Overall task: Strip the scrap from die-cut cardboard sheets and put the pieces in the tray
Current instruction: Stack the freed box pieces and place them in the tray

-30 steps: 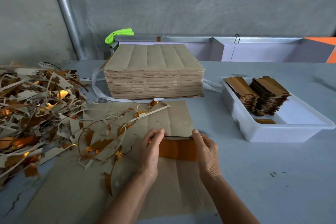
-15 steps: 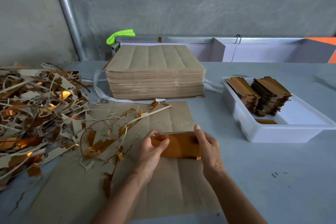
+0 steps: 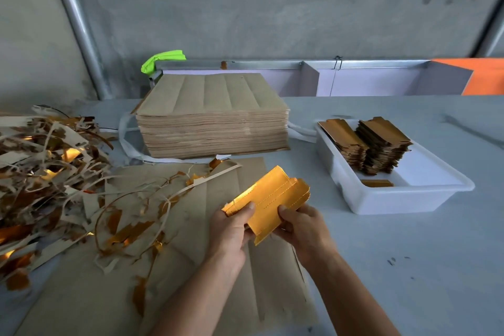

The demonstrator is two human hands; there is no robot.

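Grey concrete wall backs the pale table (image 3: 409,267) where I work. My left hand (image 3: 230,229) and right hand (image 3: 301,226) each pinch an end of a small stack of gold die-cut pieces (image 3: 268,198), lifted above the brown sheet (image 3: 207,281). Far ahead sits the tall stack of uncut sheets (image 3: 212,114). Scrap strips (image 3: 46,177) pile at left. At right, the white tray (image 3: 409,196) holds two piles of finished pieces (image 3: 381,144).
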